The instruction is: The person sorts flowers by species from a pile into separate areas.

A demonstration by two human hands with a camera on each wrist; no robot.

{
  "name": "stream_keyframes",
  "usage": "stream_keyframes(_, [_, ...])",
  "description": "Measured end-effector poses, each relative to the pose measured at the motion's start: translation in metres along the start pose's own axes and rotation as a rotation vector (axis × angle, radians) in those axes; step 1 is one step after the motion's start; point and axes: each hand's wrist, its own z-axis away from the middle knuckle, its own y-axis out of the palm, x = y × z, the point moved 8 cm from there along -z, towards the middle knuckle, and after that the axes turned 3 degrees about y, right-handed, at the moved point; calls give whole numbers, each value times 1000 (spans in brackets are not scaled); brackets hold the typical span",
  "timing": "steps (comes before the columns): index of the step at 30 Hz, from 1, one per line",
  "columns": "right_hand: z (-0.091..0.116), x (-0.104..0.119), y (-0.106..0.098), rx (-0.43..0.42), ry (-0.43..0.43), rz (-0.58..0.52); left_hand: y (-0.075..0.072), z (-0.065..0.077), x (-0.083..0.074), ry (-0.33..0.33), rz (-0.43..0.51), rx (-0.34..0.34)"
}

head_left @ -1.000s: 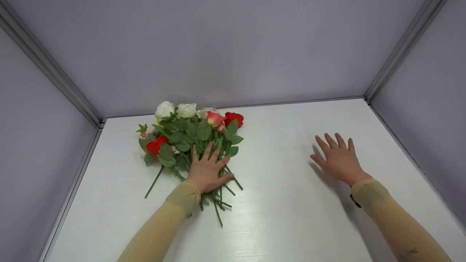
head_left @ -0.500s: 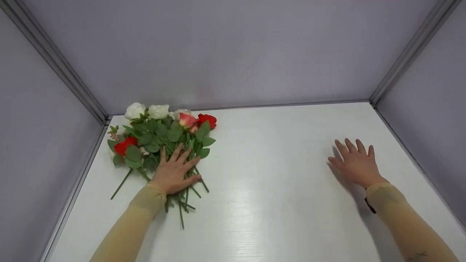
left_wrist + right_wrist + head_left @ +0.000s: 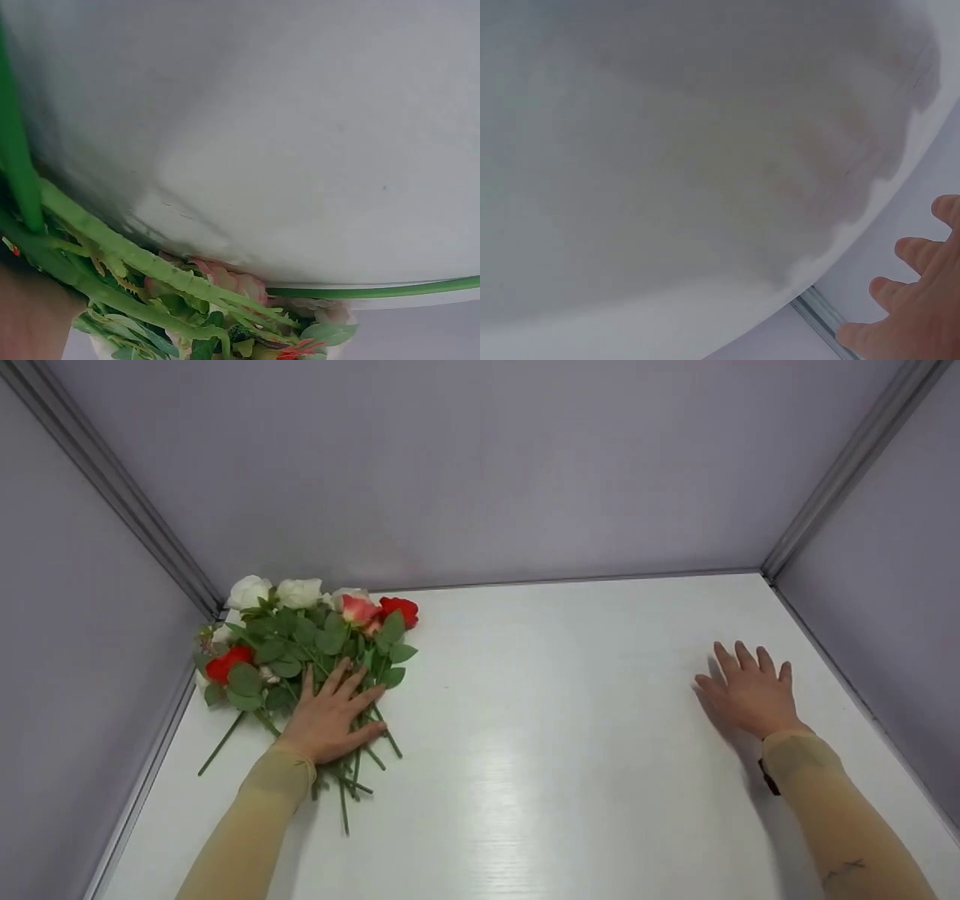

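Observation:
A loose bunch of roses (image 3: 300, 639) with white, red and pink heads lies at the left of the white table (image 3: 540, 720), green stems toward the front. My left hand (image 3: 330, 724) rests on the stems, fingers spread and straight, gripping nothing. Close by in the left wrist view are green stems (image 3: 135, 259) and a pink-edged bloom (image 3: 232, 281), with part of the hand at the lower left. Over at the right side my right hand (image 3: 754, 697) is spread just above the table, its shadow beneath it, and holds nothing. The right wrist view shows its fingers (image 3: 919, 255) apart.
Grey panels enclose the table: a back wall (image 3: 480, 472), a left wall (image 3: 75, 645) and a right wall (image 3: 885, 585). Metal posts stand in the two back corners. The leftmost flowers lie at the table's left edge, near the wall.
My left hand has moved left, and the whole bunch of roses has slid left with it. The right hand has shifted to the right, fingers still spread. The head view has turned slightly.

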Motion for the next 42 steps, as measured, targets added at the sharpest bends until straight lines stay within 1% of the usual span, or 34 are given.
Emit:
stream_keyframes(7, [-1, 1, 3, 10, -2, 9, -3, -2, -1, 6, 15, -13])
stream_keyframes(14, [2, 4, 0, 17, -4, 14, -6, 0, 0, 3, 19, 12])
stream_keyframes(19, [2, 5, 3, 14, -9, 1, -6, 3, 1, 4, 18, 10])
stream_keyframes(22, [2, 5, 4, 12, -5, -10, -6, 3, 2, 4, 12, 22])
stream_keyframes(25, [2, 6, 5, 11, -5, -19, -8, 0, 0, 5, -28, 39])
stream_keyframes(27, [2, 7, 5, 13, -9, -23, -11, -2, -1, 4, -74, 47])
stream_keyframes(29, [3, 11, 5, 14, -19, -24, -17, -5, -3, 3, -131, 40])
stream_keyframes(30, [3, 14, 4, 11, -28, -21, -21, -6, -3, 0, -157, 25])
stream_keyframes(32, [4, 22, 1, -2, -50, -16, -34, -7, -4, -12, -191, -30])
stream_keyframes(34, [4, 34, -2, -20, -78, -11, -50, -6, -2, -41, -193, -133])
stream_keyframes(36, [4, 49, -7, -54, -117, -9, -70, -3, 4, -97, -148, -259])
stream_keyframes(38, [5, 67, -13, -94, -165, -5, -87, 1, 13, -184, -56, -373])
stream_keyframes(39, [6, 77, -15, -120, -195, -1, -94, 3, 20, -241, 7, -412])
stream_keyframes(40, [7, 87, -18, -148, -225, 6, -99, 4, 27, -304, 83, -433])
stream_keyframes(41, [9, 98, -20, -172, -255, 13, -101, 6, 34, -368, 161, -439])
stream_keyframes(42, [10, 109, -22, -193, -285, 21, -102, 6, 41, -434, 238, -430])
